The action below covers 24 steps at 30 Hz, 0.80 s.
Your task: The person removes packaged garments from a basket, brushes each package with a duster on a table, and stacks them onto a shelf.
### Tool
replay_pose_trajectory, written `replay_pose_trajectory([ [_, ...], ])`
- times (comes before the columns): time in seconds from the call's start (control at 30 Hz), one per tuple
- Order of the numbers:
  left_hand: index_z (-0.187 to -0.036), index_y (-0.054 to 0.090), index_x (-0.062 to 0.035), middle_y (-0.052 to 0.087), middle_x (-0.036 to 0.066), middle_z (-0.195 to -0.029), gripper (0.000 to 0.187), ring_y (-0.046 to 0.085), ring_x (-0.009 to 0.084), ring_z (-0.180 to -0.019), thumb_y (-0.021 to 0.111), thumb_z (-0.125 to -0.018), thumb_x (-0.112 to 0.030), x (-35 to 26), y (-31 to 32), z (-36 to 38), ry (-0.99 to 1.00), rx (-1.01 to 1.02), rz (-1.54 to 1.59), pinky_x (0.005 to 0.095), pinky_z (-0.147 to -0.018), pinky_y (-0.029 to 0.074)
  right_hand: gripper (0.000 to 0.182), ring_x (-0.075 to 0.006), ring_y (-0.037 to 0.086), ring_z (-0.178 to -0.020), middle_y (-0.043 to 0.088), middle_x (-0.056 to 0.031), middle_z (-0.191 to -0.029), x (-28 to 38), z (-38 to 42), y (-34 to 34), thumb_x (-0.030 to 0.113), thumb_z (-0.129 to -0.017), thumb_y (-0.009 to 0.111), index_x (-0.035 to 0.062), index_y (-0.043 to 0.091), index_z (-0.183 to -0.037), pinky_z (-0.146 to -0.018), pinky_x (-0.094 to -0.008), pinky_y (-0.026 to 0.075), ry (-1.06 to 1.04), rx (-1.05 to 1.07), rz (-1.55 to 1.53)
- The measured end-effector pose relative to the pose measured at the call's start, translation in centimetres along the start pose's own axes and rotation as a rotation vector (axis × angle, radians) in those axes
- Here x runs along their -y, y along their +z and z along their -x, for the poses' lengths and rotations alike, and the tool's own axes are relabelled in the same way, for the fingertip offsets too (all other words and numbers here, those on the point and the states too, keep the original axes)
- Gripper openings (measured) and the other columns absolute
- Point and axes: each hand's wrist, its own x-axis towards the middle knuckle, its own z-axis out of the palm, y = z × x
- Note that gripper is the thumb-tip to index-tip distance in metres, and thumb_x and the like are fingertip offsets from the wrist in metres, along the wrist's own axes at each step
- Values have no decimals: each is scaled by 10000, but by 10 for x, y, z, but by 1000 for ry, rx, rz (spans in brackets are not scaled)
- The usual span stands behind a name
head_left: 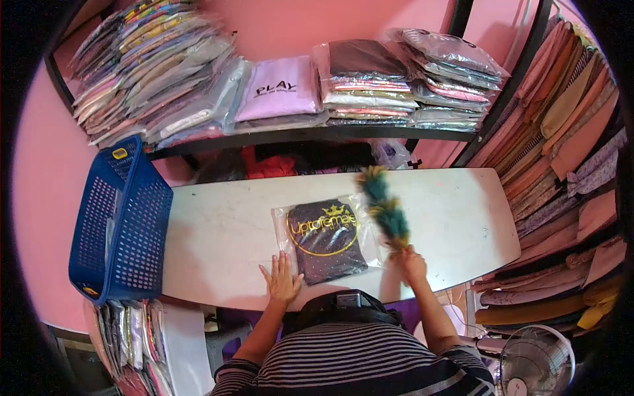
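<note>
A dark folded garment in a clear plastic bag (330,267) lies on the white table (218,237), with yellow lettering and a crown printed on the bag. My left hand (282,285) rests flat by its lower left corner, fingers spread, the fingertips at the edge of the plastic. In my right hand (413,265) is the handle of a feather duster (388,214) with green and yellow feathers. The duster points away from me, just right of the bag, and looks slightly blurred. My fingers are wrapped round its handle.
A blue plastic basket (119,224) stands at the table's left end. Behind, a dark shelf (317,136) carries stacks of bagged clothes (373,86). Hanging garments (561,158) line the right side. A fan (536,363) stands low at the right.
</note>
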Motion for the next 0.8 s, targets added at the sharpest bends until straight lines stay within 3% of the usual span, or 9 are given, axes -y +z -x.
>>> replay_pose_trajectory([
  [0.17,-1277,296,-9,295,131,-1332,659,232,315,-1243,454,-786,-419,7,0,-4,-21,-8,179,620,-953,-32,381,-377,557,-813,565,-214,-907,-24,-12,-13,349,-824,458,47,422,-1054,-693,-465,442,237,7,-93],
  [0.23,-1254,317,2,341,161,-1284,598,280,324,-1205,478,-794,-344,14,-13,-23,-60,19,240,559,-992,51,507,-383,428,-1024,444,-236,-1102,-9,-6,-14,301,-776,524,8,373,-1161,-861,-471,341,-43,-645,108],
  [0.27,-1245,324,9,353,184,-1263,577,289,324,-1195,491,-792,-306,23,-6,-37,-87,-91,370,514,-1000,96,612,-382,291,-1125,337,-233,-1186,5,-10,-19,236,-726,563,-25,313,-1220,-944,-475,224,-51,-542,-61],
  [0.37,-1256,284,28,360,246,-1226,563,327,340,-1163,501,-808,-235,47,18,-86,-85,-275,437,410,-972,251,586,-396,326,-1100,349,-264,-1171,43,-44,-6,104,-696,551,-30,310,-1213,-949,-452,244,-357,-495,-342],
  [0.43,-1274,227,33,390,242,-1203,632,385,340,-1122,547,-794,-226,54,31,-122,-313,-183,909,400,-934,313,604,-404,337,-1087,363,-270,-1153,64,-82,30,81,-688,555,-37,291,-1218,-945,-434,261,-473,-470,-531],
  [0.6,-1250,268,41,468,172,-1146,657,490,246,-1004,632,-755,-190,52,34,-165,-412,-58,983,324,-843,396,571,-183,547,-722,587,-108,-890,112,-164,98,79,-671,675,-35,398,-1158,-641,-294,447,-29,-139,-930],
  [0.67,-1042,522,5,581,76,-946,400,549,162,-829,669,-728,-194,45,-7,-162,-444,231,1147,280,-730,431,458,-147,545,-702,601,-76,-861,118,-169,77,83,-682,679,-21,481,-1081,-624,-268,445,-33,82,-1084],
  [0.73,-989,545,-6,587,61,-913,324,547,150,-803,660,-738,-177,55,0,-160,-462,220,1127,276,-725,426,158,-97,545,-677,621,-22,-797,120,-162,59,86,-712,668,34,640,-859,-626,-238,442,-60,276,-1169],
  [0.8,-931,561,-30,597,32,-878,211,546,120,-757,629,-764,-139,57,4,-157,-445,138,1133,263,-699,420,171,-91,543,-681,617,-15,-793,117,-163,48,99,-715,669,37,634,-870,-629,-235,440,-98,326,-1222],
])
